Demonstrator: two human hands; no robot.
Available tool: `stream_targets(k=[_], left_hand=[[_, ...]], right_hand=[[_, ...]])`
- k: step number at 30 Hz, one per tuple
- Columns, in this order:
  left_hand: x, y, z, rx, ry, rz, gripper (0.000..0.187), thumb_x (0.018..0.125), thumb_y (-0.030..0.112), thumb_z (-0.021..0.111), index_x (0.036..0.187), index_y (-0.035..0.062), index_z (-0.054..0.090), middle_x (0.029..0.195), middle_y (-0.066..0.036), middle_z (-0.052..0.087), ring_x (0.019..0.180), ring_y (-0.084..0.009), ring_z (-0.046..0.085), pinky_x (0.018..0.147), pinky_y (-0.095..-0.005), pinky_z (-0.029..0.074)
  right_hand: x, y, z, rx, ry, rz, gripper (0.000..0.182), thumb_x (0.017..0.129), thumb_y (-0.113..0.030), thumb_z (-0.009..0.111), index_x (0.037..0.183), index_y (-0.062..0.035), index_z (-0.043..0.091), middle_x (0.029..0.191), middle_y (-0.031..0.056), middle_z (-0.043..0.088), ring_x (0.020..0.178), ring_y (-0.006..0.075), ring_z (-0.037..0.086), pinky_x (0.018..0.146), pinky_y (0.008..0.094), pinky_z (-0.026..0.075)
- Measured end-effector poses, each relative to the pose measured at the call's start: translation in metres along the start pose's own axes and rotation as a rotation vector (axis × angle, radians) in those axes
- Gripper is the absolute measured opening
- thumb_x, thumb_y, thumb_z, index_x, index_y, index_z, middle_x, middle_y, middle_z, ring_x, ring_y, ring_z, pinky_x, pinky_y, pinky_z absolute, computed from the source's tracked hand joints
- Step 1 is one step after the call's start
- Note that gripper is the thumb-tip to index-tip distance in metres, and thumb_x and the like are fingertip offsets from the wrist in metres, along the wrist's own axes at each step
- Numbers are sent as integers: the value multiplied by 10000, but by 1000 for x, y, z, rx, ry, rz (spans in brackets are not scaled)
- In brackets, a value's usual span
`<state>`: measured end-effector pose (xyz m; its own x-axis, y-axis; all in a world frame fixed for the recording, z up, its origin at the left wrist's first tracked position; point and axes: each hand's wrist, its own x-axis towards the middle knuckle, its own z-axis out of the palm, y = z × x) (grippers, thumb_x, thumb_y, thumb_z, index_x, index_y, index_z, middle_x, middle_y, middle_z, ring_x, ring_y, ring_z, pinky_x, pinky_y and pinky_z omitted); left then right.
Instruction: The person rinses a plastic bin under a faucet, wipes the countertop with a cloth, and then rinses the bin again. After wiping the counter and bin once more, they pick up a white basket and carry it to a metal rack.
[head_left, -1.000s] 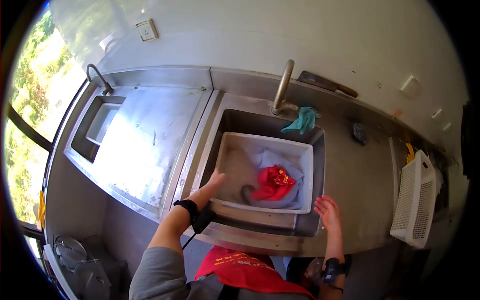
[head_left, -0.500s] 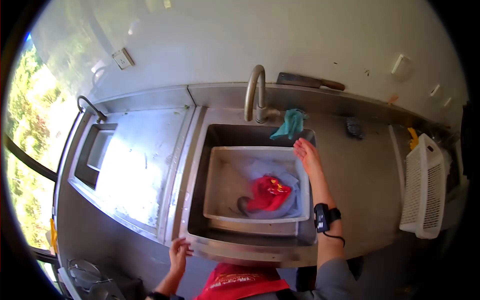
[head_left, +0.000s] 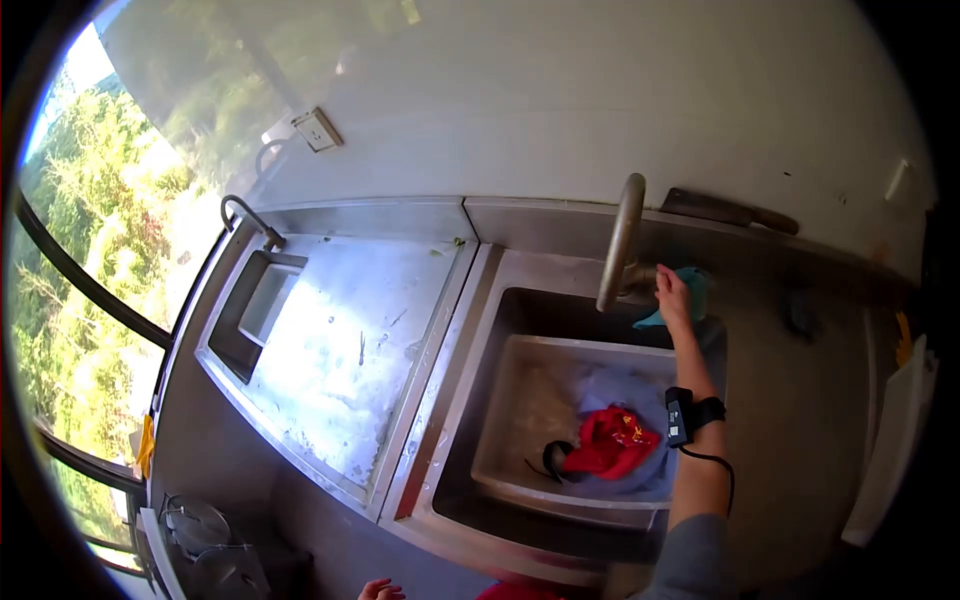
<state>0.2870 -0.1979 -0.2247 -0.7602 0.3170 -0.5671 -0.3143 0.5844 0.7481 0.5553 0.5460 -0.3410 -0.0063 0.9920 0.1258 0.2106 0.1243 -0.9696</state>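
Apparently at tap [head_left: 624, 240], right hand [head_left: 674, 296], fingers half-curled

A metal tabletop [head_left: 800, 410] has a small sink [head_left: 236, 325] at the left and a larger sink [head_left: 508, 312] nearer the middle, with a rectangular tub [head_left: 590, 347] inside. A tall faucet [head_left: 628, 235] stands at its far side, beside a teal cloth [head_left: 697, 292]. A knife [head_left: 715, 209] lies along the raised far edge; a blurred dark scourer [head_left: 799, 313] sits farther right.

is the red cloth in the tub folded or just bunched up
Bunched up: the red cloth lies in a crumpled heap in the tub, with uneven creases and no squared edges, against the bluish cloth.
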Motion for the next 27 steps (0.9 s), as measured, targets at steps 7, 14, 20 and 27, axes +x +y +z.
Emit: stream_targets(k=[7, 14, 20, 27], left_hand=[[11, 15, 22, -19, -40, -37, 302, 877, 163, 505, 1136, 12, 529, 894, -124, 632, 739, -183, 621, 605, -276, 508], [22, 43, 58, -37, -9, -91, 225, 825, 58, 485, 1035, -9, 528, 810, -137, 626, 603, -201, 612, 526, -275, 491], [23, 48, 65, -4, -26, -84, 184, 837, 53, 493, 999, -9, 552, 786, -126, 631, 619, -190, 611, 539, -273, 489], [13, 35, 49, -21, -3, -37, 176, 844, 58, 501, 1000, 4, 562, 790, -116, 634, 634, -182, 613, 547, -271, 488]], right_hand=[[-4, -28, -26, 182, -140, 199, 362, 948, -273, 437, 1242, -67, 484, 1187, 79, 524, 1044, 225, 555, 825, 299, 478], [-28, -18, -41, 333, -151, 255, 398, 939, -264, 463, 1267, -41, 443, 1194, 97, 522, 1126, 221, 502, 913, 329, 424], [-39, -16, -47, 223, -102, 75, 355, 935, -219, 472, 1209, 7, 486, 1116, 108, 570, 1059, 197, 551, 847, 312, 465], [-17, -6, -35, 74, -34, 97, 337, 924, -180, 480, 1224, -27, 499, 1079, 91, 581, 988, 165, 578, 791, 283, 486]])
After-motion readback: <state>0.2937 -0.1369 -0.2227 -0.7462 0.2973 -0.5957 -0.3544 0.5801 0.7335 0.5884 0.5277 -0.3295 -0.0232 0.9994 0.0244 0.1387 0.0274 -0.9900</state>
